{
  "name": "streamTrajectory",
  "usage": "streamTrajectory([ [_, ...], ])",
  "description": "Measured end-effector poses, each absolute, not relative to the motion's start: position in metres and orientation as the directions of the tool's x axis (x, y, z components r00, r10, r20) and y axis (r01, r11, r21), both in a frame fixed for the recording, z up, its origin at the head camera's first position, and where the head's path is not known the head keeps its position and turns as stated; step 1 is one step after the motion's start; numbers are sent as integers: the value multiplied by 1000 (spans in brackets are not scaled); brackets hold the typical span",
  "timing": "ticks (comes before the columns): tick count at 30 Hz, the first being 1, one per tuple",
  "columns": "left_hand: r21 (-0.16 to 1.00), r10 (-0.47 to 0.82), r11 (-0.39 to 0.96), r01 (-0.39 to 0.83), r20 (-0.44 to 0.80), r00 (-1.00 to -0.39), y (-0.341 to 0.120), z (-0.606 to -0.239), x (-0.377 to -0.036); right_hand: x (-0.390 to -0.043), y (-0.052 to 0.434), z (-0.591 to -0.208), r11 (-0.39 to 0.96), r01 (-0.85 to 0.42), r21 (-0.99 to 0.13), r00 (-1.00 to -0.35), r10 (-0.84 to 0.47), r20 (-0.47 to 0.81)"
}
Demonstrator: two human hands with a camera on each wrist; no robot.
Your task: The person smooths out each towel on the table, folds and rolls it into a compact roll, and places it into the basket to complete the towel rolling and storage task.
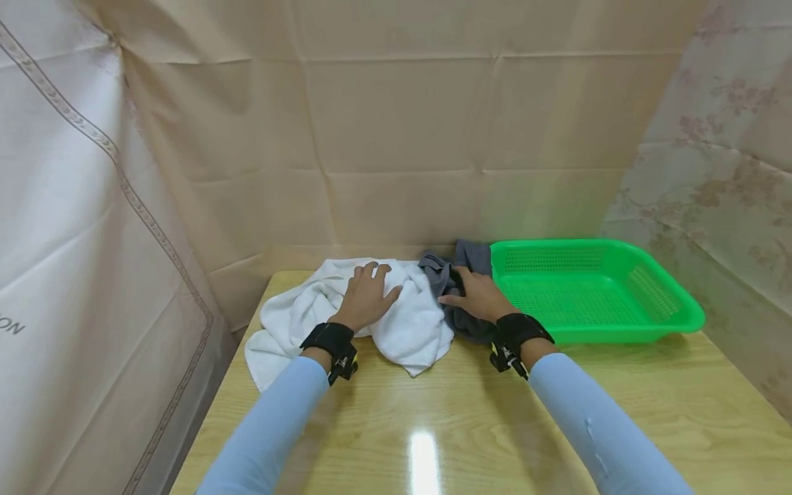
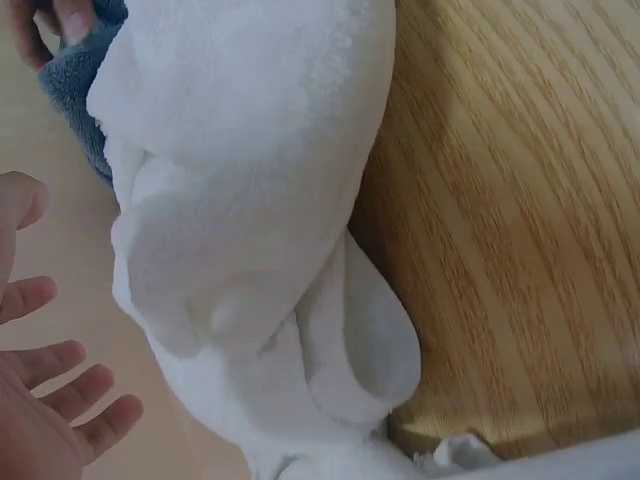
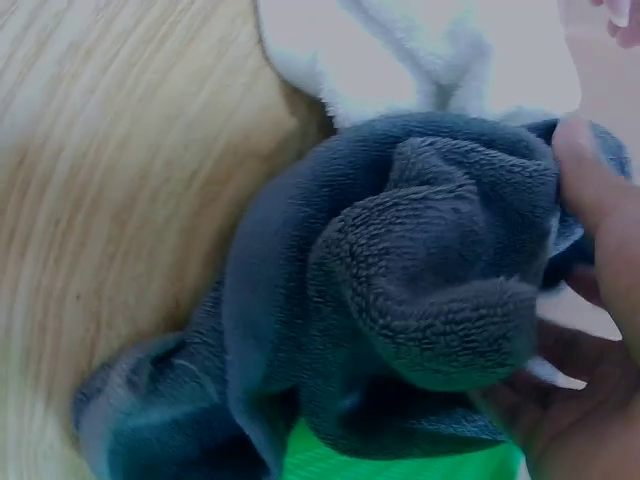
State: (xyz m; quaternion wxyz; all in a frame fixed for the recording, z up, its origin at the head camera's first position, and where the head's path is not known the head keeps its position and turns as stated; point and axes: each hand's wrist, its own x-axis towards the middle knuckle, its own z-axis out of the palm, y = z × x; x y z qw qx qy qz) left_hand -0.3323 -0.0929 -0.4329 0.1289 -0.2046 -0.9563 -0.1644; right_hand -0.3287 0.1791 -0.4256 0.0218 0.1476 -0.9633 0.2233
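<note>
Grip check: right hand point(image 1: 479, 295) pinches grey towel point(image 3: 400, 300), left hand point(image 1: 366, 297) lies flat-fingered on white towel point(image 1: 402, 323); gather more pile for secure hold.

**Wooden counter and its load**

Light, glossy wood-grain counter point(image 1: 470, 419), glare spot near the front edge. At the back left, a crumpled white towel point(image 1: 405, 330), one corner drooping over the left edge. Touching it on the right, a bunched grey towel point(image 1: 454, 275). Far right, a green plastic basket point(image 1: 680, 309), right against the grey towel.
</note>
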Motion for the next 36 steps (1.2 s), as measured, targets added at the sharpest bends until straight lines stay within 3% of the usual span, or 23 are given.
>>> streamTrajectory([
  [6,323,422,802,502,288,-860,-79,-438,-329,-323,179,-431,830,-342,-440,-939,-289,185],
  [11,362,479,758,543,256,-840,-67,-440,-327,-324,175,-428,830,-305,-468,-952,-268,145],
  [15,333,539,736,590,239,-808,-58,-442,-325,-326,171,-427,837,-330,-436,-943,-316,108],
  [21,282,569,737,614,231,-789,-50,-445,-324,-323,166,-422,838,-423,-345,-906,-377,195],
  [26,283,590,716,639,245,-770,-48,-443,-321,-324,158,-424,866,-341,-367,-939,-291,185],
  [32,332,605,667,667,283,-745,-42,-442,-316,-330,161,-434,939,-308,-157,-912,-244,329],
  [34,359,585,662,659,302,-752,-41,-442,-317,-330,163,-431,925,-336,-178,-889,-249,383],
  [36,398,557,643,654,342,-756,-40,-440,-319,-328,163,-423,879,-395,-267,-870,-265,416],
])
